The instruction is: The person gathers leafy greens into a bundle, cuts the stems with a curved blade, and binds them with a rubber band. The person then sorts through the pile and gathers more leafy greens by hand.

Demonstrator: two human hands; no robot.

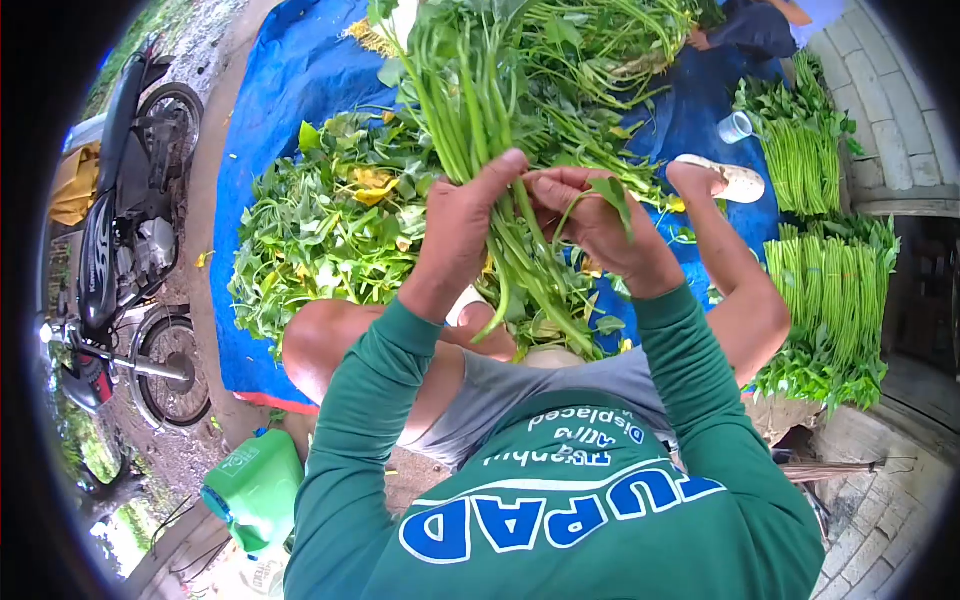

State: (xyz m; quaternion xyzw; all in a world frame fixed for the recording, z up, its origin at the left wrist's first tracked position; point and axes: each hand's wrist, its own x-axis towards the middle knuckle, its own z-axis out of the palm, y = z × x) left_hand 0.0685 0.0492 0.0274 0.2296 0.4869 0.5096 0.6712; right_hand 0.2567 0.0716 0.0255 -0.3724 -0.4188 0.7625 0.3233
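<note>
My left hand (455,225) is closed around a bunch of water spinach (462,110), thumb across the long green stems. The leafy ends point away from me, and the cut ends hang down towards my lap. Close beside it, my right hand (605,225) has its fingers pinched together on a thin leafy stem (612,205), whose leaf curls over the knuckles. The fingertips almost touch the bunch. Beyond both hands, more loose water spinach (590,50) lies heaped, and a pile of plucked leaves (310,230) spreads to the left, some of them yellow.
A blue tarp (280,70) lies under the greens. Tied bundles (830,290) of stems are stacked at right, near a white cup (735,127). A green jug (255,490) stands at lower left, and a motorcycle (120,230) is parked farther left. Another person's hand (698,40) shows at top right.
</note>
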